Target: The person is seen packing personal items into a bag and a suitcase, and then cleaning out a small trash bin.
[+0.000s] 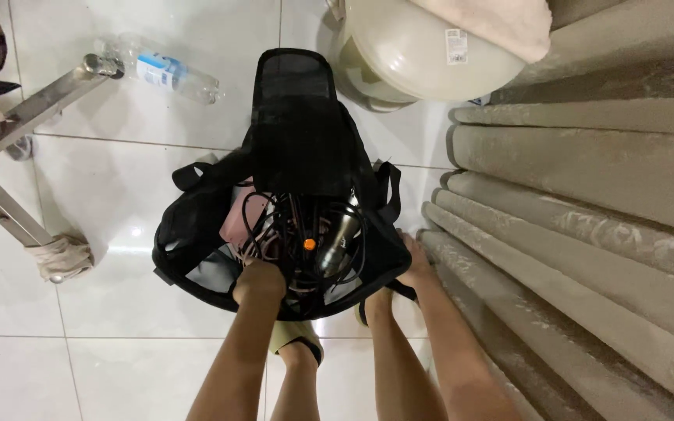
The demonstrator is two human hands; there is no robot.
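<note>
A black bag (196, 226) stands wide on the white tiled floor, its flap (294, 117) folded back. Inside lie tangled dark cables (274, 226), a silver cylindrical device (339, 234), a small orange button (309, 244) and something pink (237, 214). My left hand (259, 281) reaches down into the bag among the cables; its fingers are hidden, so what it holds cannot be told. My right hand (415, 261) grips the bag's right rim by the strap (390, 191). My legs and one foot in a slipper (298, 339) show below.
A plastic water bottle (167, 72) lies on the floor at the back left, beside a metal frame (37, 101) with a wrapped foot (60, 257). A pale round container (423, 51) stands behind the bag. Beige upholstered furniture (587, 179) fills the right side.
</note>
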